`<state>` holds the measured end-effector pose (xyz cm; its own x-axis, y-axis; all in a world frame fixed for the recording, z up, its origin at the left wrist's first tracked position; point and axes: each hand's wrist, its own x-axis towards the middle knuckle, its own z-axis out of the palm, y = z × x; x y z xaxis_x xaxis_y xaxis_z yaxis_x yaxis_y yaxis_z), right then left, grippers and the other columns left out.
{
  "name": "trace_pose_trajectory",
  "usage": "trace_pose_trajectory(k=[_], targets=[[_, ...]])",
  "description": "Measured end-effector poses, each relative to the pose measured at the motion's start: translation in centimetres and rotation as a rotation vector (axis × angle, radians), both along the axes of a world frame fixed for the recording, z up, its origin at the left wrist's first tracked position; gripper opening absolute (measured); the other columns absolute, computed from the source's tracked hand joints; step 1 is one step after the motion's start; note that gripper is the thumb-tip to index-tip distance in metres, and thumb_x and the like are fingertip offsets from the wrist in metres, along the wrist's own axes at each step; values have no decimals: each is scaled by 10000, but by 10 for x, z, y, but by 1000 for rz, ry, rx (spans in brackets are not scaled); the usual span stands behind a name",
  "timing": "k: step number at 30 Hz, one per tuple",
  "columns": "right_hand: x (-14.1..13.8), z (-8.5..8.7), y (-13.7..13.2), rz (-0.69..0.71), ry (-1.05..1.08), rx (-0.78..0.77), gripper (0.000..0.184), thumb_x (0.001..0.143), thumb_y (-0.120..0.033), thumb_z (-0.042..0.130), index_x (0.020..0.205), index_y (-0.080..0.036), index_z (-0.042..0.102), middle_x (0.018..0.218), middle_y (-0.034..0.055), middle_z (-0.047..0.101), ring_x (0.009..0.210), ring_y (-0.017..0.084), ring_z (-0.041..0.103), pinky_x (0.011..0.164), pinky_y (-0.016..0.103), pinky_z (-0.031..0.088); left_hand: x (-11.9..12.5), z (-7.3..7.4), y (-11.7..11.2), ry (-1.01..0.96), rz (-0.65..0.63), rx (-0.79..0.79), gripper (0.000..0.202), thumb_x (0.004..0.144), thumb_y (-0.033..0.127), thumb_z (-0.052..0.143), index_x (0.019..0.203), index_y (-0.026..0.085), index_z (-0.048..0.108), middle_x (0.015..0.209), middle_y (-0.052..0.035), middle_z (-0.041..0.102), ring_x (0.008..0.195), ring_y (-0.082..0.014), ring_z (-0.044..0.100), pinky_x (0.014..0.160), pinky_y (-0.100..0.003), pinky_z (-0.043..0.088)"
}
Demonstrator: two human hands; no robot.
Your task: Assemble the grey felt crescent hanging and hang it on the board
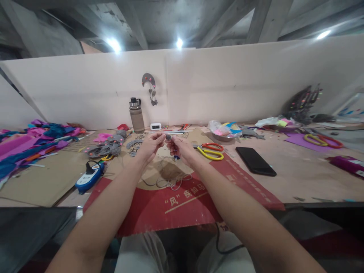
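A small grey felt-like piece is between the fingertips of my two hands, above the cardboard. My right hand is closed on it with thumb and forefinger. Something short and dark blue sticks out beneath that hand's curled fingers; its kind is hidden. With thumb and forefinger pinched together, my left hand meets the piece's left side, and what lies in that pinch is too small to tell. Below both hands, loose grey cord lies in loops on the red-printed cardboard.
Scissors with red and yellow handles and a black phone lie to the right. Leftward are a blue power strip, grey felt pieces and colourful fabric. A bottle and metal bowl stand behind.
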<state>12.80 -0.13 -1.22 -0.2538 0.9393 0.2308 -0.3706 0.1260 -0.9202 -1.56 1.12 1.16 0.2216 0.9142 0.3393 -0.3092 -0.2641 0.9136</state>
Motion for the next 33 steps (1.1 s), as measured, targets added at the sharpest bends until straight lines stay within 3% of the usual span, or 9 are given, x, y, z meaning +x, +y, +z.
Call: trace_pose_trajectory(k=[5,11,16,24,33], targets=[[0,6,-8,131,60,7,389,658,-520,720,746,-165,585,639,-43,514,505,49,426,484,192,378,2,-2,0,4,-68,19,285,608,352,809,754,141,683,635,6,593,560,-76,487,567,-219,398],[-1,2,-4,-122,45,56,351,651,-464,724,670,-182,516,564,-70,466,454,45,394,451,193,343,3,-2,-2,-56,-40,-108,310,677,400,753,779,121,663,665,-12,598,552,-74,502,533,-213,391],[-1,-1,0,-281,-45,86,328,675,-467,683,652,-185,517,528,-66,458,429,49,381,420,190,323,4,-1,-5,21,-74,-66,253,668,344,765,731,125,654,628,-4,585,546,-70,494,535,-211,390],[0,-3,0,-216,-15,31,318,742,-486,596,744,-169,583,625,-34,526,459,48,411,426,185,340,2,-3,-2,29,71,-111,245,604,305,798,694,125,657,614,-6,595,501,-55,472,494,-197,379],[-1,-4,1,-242,-37,51,277,721,-425,635,672,-175,524,595,-47,514,460,43,415,429,174,352,4,-2,-4,32,85,-115,199,610,262,783,679,118,664,639,-10,603,484,-43,454,474,-195,363]])
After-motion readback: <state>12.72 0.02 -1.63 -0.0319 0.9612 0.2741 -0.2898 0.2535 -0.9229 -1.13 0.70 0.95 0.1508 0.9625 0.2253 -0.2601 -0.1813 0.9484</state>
